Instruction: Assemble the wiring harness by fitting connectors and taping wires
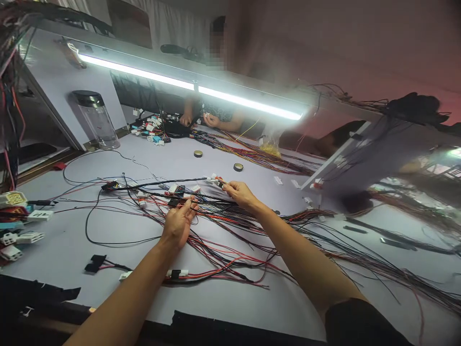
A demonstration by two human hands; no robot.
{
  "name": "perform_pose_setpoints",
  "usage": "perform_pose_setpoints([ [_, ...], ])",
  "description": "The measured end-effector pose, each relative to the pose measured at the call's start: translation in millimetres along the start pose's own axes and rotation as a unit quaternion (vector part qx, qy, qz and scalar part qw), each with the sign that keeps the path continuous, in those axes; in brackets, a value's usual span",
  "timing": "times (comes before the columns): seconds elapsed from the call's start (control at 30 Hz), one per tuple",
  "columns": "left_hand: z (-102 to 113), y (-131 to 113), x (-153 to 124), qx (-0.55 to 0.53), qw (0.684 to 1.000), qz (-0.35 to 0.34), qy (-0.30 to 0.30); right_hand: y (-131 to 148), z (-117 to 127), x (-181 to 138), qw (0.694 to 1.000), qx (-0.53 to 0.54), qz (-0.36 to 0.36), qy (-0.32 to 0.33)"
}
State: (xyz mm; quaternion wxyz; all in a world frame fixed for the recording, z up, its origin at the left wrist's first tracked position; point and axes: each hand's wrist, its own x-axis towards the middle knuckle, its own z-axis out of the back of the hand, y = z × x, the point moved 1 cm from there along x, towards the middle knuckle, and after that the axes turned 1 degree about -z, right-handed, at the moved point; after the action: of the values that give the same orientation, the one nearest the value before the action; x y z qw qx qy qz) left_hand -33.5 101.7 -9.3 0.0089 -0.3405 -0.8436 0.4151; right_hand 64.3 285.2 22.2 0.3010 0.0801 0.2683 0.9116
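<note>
Head view: wires lie flat across middle of table, strands fanned toward right, likely so each stays traceable. Left hand curled over bundle, fingers closed on few strands beside black connector, seemingly pinning them. Right hand just beyond, fingertips pinching white connector at wire end. Tape rolls farther off. Co-worker's hands at far edge, well apart.
</note>
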Motion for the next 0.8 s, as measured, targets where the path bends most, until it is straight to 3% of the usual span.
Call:
perform_pose_setpoints([
  [0.33,-2.8,-2.5,-2.5,-0.008,0.998,0.027,0.054,16.6,-6.4,-18.2,1.000,-0.009,0.022,-0.017],
  [0.57,-7.0,1.7,-5.1,-0.024,0.993,0.072,0.086,19.2,-3.2,-35.8,0.996,0.047,0.071,0.023],
  [0.8,-7.0,4.9,-8.8,-0.015,0.987,0.085,0.137,41.4,-1.9,-52.6,0.994,-0.064,0.076,0.050],
])
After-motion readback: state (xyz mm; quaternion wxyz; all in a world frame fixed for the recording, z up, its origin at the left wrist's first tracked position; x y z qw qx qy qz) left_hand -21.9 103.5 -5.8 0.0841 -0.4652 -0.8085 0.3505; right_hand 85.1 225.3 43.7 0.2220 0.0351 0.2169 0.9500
